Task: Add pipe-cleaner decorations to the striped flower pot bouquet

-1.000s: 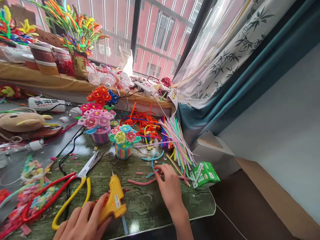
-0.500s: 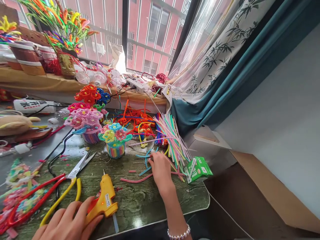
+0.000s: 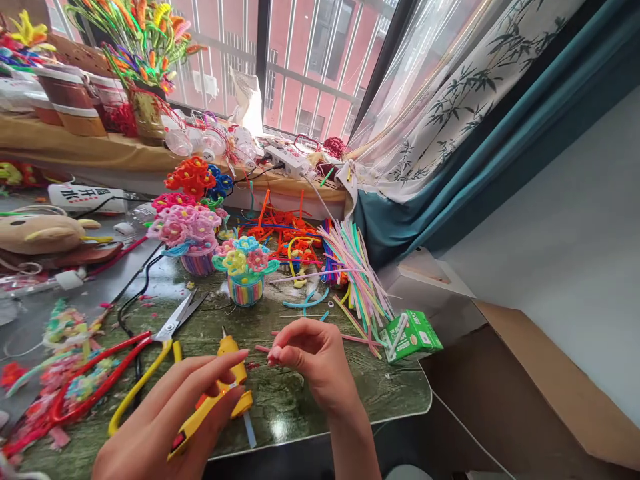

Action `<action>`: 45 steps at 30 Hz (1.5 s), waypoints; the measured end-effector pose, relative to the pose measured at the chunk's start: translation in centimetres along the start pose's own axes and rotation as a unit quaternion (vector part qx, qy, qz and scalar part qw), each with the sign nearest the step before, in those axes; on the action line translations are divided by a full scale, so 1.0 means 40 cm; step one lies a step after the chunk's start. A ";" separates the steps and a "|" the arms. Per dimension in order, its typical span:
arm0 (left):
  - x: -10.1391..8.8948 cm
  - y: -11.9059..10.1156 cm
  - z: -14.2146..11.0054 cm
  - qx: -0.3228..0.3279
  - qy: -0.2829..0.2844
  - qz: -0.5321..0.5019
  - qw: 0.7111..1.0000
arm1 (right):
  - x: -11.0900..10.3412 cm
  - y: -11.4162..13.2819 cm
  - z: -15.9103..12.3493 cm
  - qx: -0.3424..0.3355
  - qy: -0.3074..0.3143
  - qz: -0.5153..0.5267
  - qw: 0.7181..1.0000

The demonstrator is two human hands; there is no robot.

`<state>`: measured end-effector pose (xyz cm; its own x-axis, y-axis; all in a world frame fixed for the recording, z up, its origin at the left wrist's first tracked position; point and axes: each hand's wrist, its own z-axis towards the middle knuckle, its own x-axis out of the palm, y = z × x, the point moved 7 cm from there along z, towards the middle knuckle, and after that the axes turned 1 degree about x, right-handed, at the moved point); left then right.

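My left hand (image 3: 175, 413) hovers over the yellow hot glue gun (image 3: 233, 350), its fingers and thumb spread apart. The gun lies on the table, nozzle pointing away, a clear glue stick (image 3: 249, 430) sticking out of its back. Thumb and forefinger of my right hand (image 3: 317, 363) are pinched together to the right of the gun; anything between them is too small to make out. Behind those fingertips lies a pink fuzzy stem (image 3: 262, 348). Blue stem pieces (image 3: 307, 303) rest beyond the hand. Red-handled scissors (image 3: 170, 323) lie open to the left.
Small pots of fuzzy-stem flowers (image 3: 246, 291) stand behind the gun. A bundle of pastel stems (image 3: 357, 273) and a green box (image 3: 413, 335) sit at right, near the table's corner. Pastel scraps (image 3: 65, 360) litter the left. A cardboard box (image 3: 540, 373) stands beyond the table edge.
My left hand has let go of the glue gun and lifted. My right hand has come back from the blue stems toward the gun, fingertips pinched. The view has shifted slightly.
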<state>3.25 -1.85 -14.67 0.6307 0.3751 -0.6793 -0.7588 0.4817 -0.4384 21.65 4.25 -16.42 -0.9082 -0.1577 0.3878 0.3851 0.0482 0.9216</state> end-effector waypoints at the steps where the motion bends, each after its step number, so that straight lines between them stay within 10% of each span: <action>1: -0.011 -0.040 0.026 0.047 -0.010 -0.013 0.999 | 0.023 0.001 -0.008 0.008 0.016 0.037 0.999; 12: -0.029 -0.121 0.121 0.018 -0.073 -0.180 0.981 | 0.058 -0.022 -0.021 0.021 0.003 0.124 0.992; 21: 0.030 -0.079 0.120 -0.199 -0.072 -0.294 0.932 | 0.033 0.004 -0.039 -0.017 -0.063 0.151 0.986; 27: 0.043 -0.075 0.148 -0.058 -0.056 -0.037 0.996 | -0.018 0.022 -0.051 -0.057 -0.137 0.135 0.980; 36: 0.036 -0.132 0.163 0.084 -0.024 -0.076 0.993 | -0.031 0.027 -0.054 -0.070 -0.149 0.036 0.986; 45: 0.050 -0.143 0.152 0.079 -0.077 -0.007 0.994 | -0.029 -0.001 -0.057 -0.088 -0.200 -0.044 0.975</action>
<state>9.86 0.95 -9.96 0.6669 0.4784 -0.5713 -0.7229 0.6011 -0.3406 23.07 2.18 -16.94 -0.9170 0.2449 0.3149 0.2925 -0.1240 0.9482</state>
